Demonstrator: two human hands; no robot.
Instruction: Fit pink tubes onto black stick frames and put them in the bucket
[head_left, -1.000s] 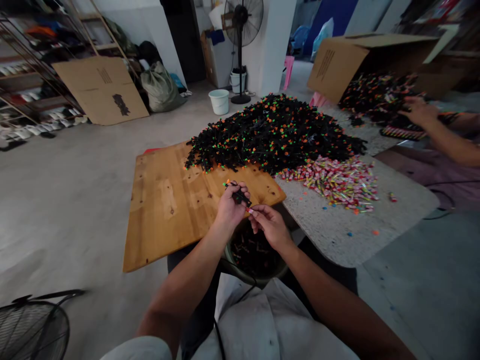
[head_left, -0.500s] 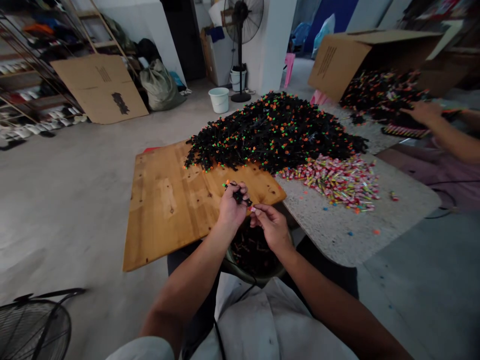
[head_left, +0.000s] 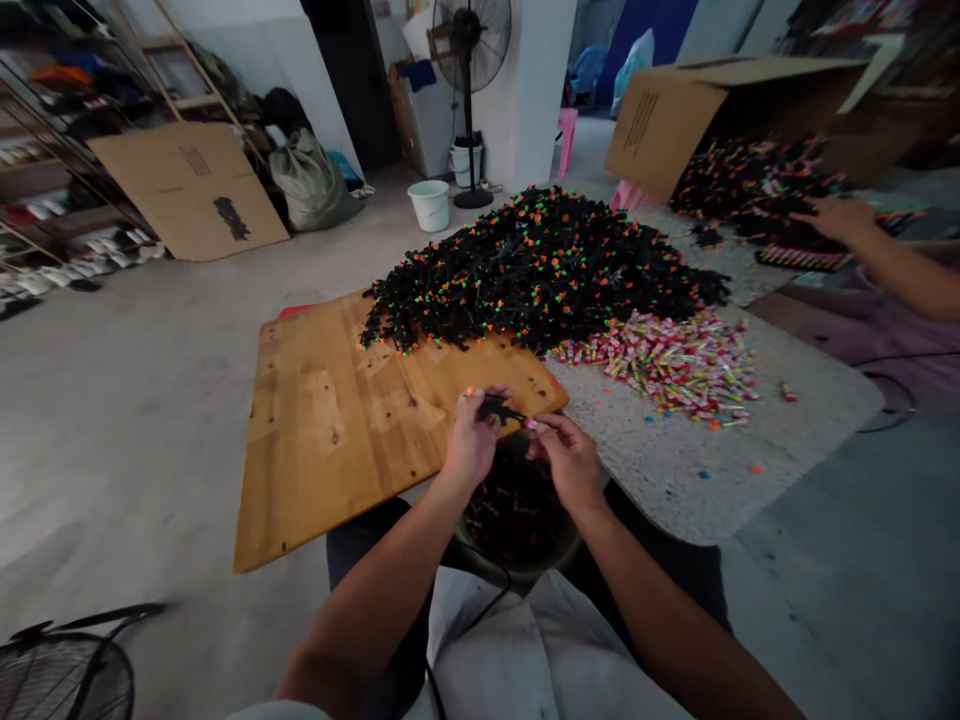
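My left hand (head_left: 472,445) is closed around black plastic pieces (head_left: 495,407) that look like small toy guns, with an orange tip near the thumb. My right hand (head_left: 571,460) pinches a small pink-and-white tube (head_left: 531,424) at the end of the black piece. Both hands are over the near edge of the wooden board (head_left: 300,450). Beneath them, a tub (head_left: 574,555) between the legs holds many dark pieces. Beyond the hands rises a big pile of black toy guns (head_left: 525,270) with orange and green tips. To its right lies a heap of small pink-and-yellow tubes (head_left: 682,365).
A speckled grey tabletop (head_left: 810,400) extends to the right. Another person's hand (head_left: 840,220) works by a tipped cardboard box (head_left: 660,130) spilling similar pieces. A pale bucket (head_left: 430,206) and standing fan (head_left: 469,90) are behind; another fan (head_left: 67,670) is at lower left.
My hands have shifted slightly right and down in the view, partly with a camera shift. The left fingers have loosened, showing more of the black piece, and the pink tube now meets its end.
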